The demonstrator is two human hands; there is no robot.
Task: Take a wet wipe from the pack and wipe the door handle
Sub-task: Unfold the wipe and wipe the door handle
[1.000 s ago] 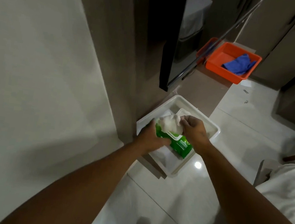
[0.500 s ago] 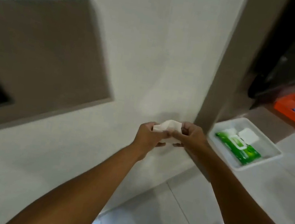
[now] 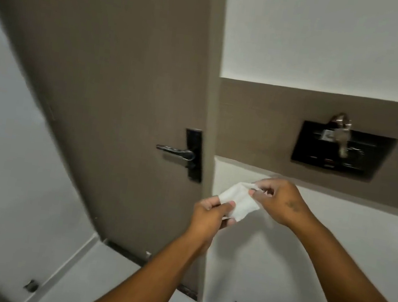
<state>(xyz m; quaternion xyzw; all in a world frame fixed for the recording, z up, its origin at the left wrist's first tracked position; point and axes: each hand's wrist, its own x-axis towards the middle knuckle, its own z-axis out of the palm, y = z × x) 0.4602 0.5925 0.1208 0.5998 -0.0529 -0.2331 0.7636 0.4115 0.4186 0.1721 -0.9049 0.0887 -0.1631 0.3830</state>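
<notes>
A white wet wipe (image 3: pixel 240 202) is stretched between both hands in front of the wall. My left hand (image 3: pixel 209 216) pinches its lower left corner. My right hand (image 3: pixel 279 200) pinches its upper right corner. The dark metal door handle (image 3: pixel 176 152) sticks out to the left from a black lock plate (image 3: pixel 194 154) on the brown door (image 3: pixel 114 87). The handle is up and to the left of the wipe, apart from both hands. The wipe pack is out of view.
A black wall panel (image 3: pixel 343 152) with a key hanging at it sits on the brown band to the right of the door. A white wall (image 3: pixel 332 246) is behind my hands. A door stop (image 3: pixel 31 286) stands on the floor at lower left.
The view has swung left from the tray and pack to the door. Both hands carried the wipe along and have pulled it wider apart.
</notes>
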